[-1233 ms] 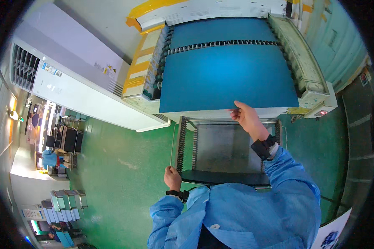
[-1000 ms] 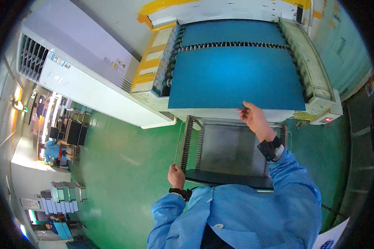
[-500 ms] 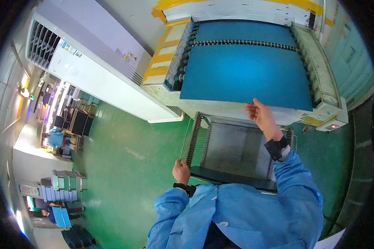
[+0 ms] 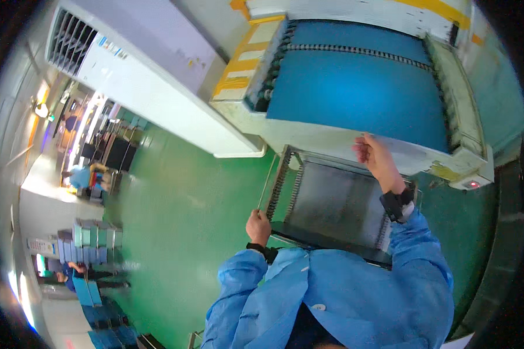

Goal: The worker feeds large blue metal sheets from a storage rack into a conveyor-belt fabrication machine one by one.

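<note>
My left hand (image 4: 258,227) is closed around a thin metal rod at the left side of a wheeled-looking slotted rack (image 4: 282,180). My right hand (image 4: 377,157) is raised at the front edge of a large blue panel (image 4: 355,96). Its fingers are loosely bent and a little apart, with the fingertips at the edge; no firm grip shows. The panel lies flat on the rollers of a conveyor machine (image 4: 468,110) and juts slightly over its front. Another blue panel (image 4: 361,34) lies behind it, past a row of rollers. Inside the rack stands a dark grey sheet (image 4: 337,203).
A tall white air-conditioner-like cabinet (image 4: 157,81) stands left of the conveyor. Green floor (image 4: 174,203) stretches out on the left. Farther off are stacked racks (image 4: 93,244), a person carrying a blue panel (image 4: 87,291), and another person in blue (image 4: 78,177). A dark wall-like edge runs along the right.
The view has shifted, so the conveyor and cabinet appear higher and to the right. My left hand stays on the rod; my right hand stays by the panel's front edge.
</note>
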Motion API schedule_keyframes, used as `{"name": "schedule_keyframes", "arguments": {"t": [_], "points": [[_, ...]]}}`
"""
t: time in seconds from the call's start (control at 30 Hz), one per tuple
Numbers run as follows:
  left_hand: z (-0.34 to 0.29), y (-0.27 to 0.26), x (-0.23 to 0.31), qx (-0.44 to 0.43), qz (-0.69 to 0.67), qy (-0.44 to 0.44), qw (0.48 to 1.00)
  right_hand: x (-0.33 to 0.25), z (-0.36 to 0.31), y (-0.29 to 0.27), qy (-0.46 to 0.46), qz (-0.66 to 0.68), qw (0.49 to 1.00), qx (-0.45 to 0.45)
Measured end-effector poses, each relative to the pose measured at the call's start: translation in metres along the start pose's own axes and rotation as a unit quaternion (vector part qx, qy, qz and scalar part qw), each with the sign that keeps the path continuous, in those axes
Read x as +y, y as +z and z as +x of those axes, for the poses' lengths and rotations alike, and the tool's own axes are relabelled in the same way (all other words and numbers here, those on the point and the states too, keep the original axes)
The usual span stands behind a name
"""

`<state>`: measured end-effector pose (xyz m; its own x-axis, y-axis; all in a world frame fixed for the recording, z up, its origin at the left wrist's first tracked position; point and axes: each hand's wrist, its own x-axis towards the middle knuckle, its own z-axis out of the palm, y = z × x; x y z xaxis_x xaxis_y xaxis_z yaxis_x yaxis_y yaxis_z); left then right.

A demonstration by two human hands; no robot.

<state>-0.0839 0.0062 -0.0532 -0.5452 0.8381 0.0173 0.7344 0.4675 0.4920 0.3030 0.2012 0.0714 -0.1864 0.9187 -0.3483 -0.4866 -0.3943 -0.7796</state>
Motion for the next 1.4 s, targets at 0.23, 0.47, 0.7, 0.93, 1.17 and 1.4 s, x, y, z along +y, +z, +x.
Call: {"name": "schedule_keyframes", "arguments": {"t": [0.23,0.47,0.7,0.93,1.17,1.4], "points": [[0.006,-0.003,0.014,0.025,-0.016,-0.011,1.000,0.135,-0.036,-0.046,0.032,-0.423,0.885,-0.191],[0.005,-0.008,0.010,0.026,0.006,-0.001,1.000,0.173,-0.106,-0.037,0.218,-0.514,0.768,-0.315],[-0.001,0.002,-0.003,0.060,0.020,0.046,0.997,0.188,-0.122,-0.037,0.163,-0.533,0.722,-0.410],[0.002,-0.004,0.001,0.022,-0.009,0.000,1.000,0.197,-0.147,-0.037,0.132,-0.531,0.773,-0.321],[-0.001,-0.009,-0.005,0.021,-0.045,-0.016,0.999,0.196,-0.146,-0.034,0.123,-0.550,0.757,-0.331],[-0.019,-0.022,-0.009,0.022,-0.129,-0.090,0.987,0.204,-0.160,-0.035,0.048,-0.556,0.780,-0.283]]}}
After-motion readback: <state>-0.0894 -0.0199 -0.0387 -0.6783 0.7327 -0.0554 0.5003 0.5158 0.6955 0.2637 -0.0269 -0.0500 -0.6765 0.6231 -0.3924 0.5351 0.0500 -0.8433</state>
